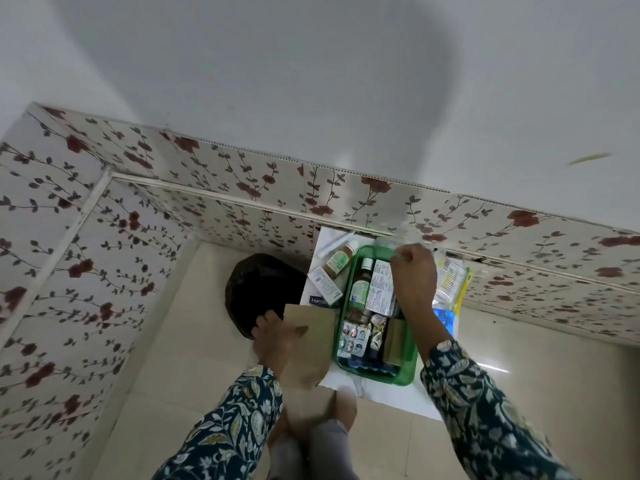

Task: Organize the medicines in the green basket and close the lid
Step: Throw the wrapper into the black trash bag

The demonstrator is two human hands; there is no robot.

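Two hands: left hand (268, 336) fingers grip a brown envelope (308, 344); right hand (414, 271) fingers pinch something blurred at the green basket's (408, 370) 12 o'clock rim.

My left hand (273, 332) is low at my side, fingers curled closed; my right hand (414, 271) reaches forward, arm outstretched, fingertips pinched together.

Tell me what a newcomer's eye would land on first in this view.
First, the green basket at centre, crammed with bottles, boxes and blister strips, on a white surface by the floral-papered wall. Next, the right hand reaching over the basket's far end, gripping something small and blurred. The left hand holds a brown paper bag beside the basket, near a black round object.
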